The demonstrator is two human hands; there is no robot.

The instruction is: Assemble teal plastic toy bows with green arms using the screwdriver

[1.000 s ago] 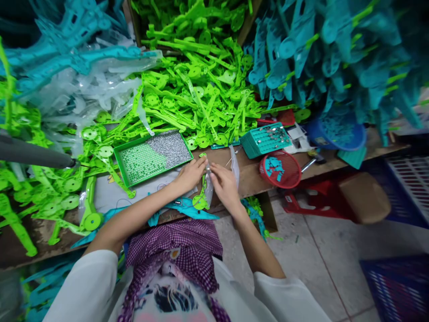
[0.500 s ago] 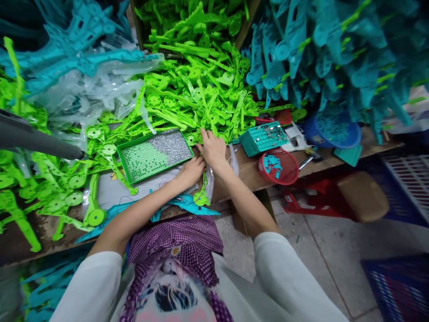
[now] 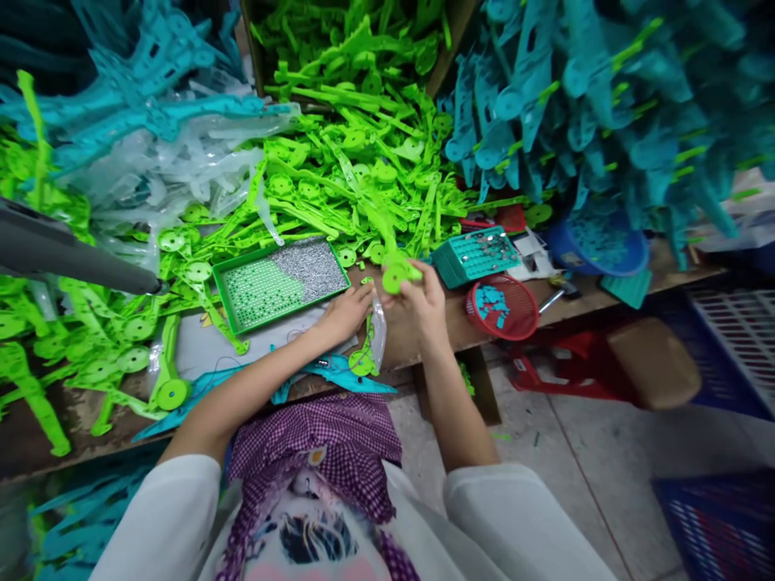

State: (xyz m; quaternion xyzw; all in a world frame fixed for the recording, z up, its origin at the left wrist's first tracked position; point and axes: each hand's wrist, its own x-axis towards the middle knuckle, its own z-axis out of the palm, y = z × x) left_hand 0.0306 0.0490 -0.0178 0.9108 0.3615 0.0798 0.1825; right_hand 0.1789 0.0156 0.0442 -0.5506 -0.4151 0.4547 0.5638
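My right hand [image 3: 424, 305] is closed on a bright green plastic arm with a round disc end [image 3: 395, 277], lifted just above the bench edge. My left hand [image 3: 346, 313] lies on the bench beside it, fingers resting on a stacked green and clear plastic piece [image 3: 368, 349] that sits over a teal part [image 3: 339, 373]. Whether those fingers grip the piece does not show. A green tray [image 3: 225, 290] of small metal pins lies just left of both hands. A big heap of green arms [image 3: 357, 177] rises behind.
A teal basket [image 3: 449, 260] with metal discs and a red round basket [image 3: 521, 321] of teal bits sit right of my hands. Teal parts [image 3: 581, 105] hang at upper right, clear parts [image 3: 157, 169] pile at left. A grey pole [image 3: 73, 257] juts in from the left. Crates stand on the floor.
My right hand reached forward into the green heap, then came back toward me holding a green disc-ended arm. My left hand stayed on the stacked piece.
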